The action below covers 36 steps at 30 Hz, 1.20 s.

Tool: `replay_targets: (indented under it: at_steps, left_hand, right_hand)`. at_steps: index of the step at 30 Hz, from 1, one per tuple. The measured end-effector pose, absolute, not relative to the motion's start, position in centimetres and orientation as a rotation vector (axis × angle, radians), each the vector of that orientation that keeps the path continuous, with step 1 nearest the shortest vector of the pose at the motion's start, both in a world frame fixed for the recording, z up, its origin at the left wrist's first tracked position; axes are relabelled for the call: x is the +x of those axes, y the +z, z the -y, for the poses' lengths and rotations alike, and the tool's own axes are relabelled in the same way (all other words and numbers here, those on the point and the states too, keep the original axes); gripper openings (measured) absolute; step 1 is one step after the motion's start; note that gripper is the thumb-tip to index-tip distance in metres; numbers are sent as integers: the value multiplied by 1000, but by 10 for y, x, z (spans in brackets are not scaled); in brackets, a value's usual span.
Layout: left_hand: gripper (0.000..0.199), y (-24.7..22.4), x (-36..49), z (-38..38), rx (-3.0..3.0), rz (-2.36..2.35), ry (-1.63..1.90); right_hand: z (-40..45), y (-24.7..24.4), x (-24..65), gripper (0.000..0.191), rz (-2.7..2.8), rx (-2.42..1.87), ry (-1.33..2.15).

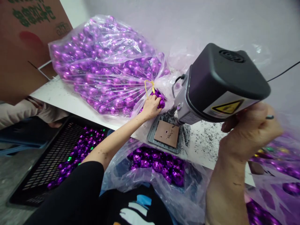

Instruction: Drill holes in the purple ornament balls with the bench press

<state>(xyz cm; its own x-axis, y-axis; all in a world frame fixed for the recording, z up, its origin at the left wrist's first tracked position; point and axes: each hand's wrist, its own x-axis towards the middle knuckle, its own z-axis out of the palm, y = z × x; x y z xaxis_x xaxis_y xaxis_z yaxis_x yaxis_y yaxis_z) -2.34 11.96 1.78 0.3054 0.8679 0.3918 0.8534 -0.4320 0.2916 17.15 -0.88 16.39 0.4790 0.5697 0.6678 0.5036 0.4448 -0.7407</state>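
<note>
A large clear plastic bag [105,62] full of shiny purple mirror-faceted balls lies on the white table, its neck gathered with a yellow tie [152,86]. Beside that neck, my left hand [152,106] is closed over a few purple balls [161,101]. A bench drill press [225,84] with a black motor housing and a yellow warning label stands to the right. My right hand [250,131] is closed around its lever, whose dark end [269,117] shows past the fingers. Under the drill head, a brown square board [166,133] with a small hole rests on the metal base [152,137].
Dark shavings [203,137] litter the white table. An open plastic bag of purple balls [159,162] lies at my lap. A black crate [39,175] with purple and green balls stands left on the floor, below a cardboard box [32,47]. More bagged balls [281,165] lie right.
</note>
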Motion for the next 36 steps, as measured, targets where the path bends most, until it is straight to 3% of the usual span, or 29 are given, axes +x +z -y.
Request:
replay_targets:
  at_steps: [5,12,15,19,23,32,36]
  left_hand:
    - [41,21,-42,-95,2313,-1552,862]
    - [46,21,-52,-71,1502,-1083,1105]
    - [55,26,-56,-53,1177,-834,1051]
    - [51,30,-54,-31,880,-723,902]
    - [65,30,-45,-18,836,-752,825]
    - [47,17,-44,-11,806,-679,797]
    - [54,10,-41,-10,990,-802,799]
  right_hand:
    - [9,164,170,55,1142,-1191,39]
    - [10,163,172,53,1140,-1201,79]
    - [9,160,174,54,1134,-1214,63]
    - [8,158,175,51,1114,-1215,32]
    - [8,159,176,54,1133,-1212,57]
    - [10,160,176,58,1148,-1264,32]
    - [9,159,176,57,1145,-1253,22]
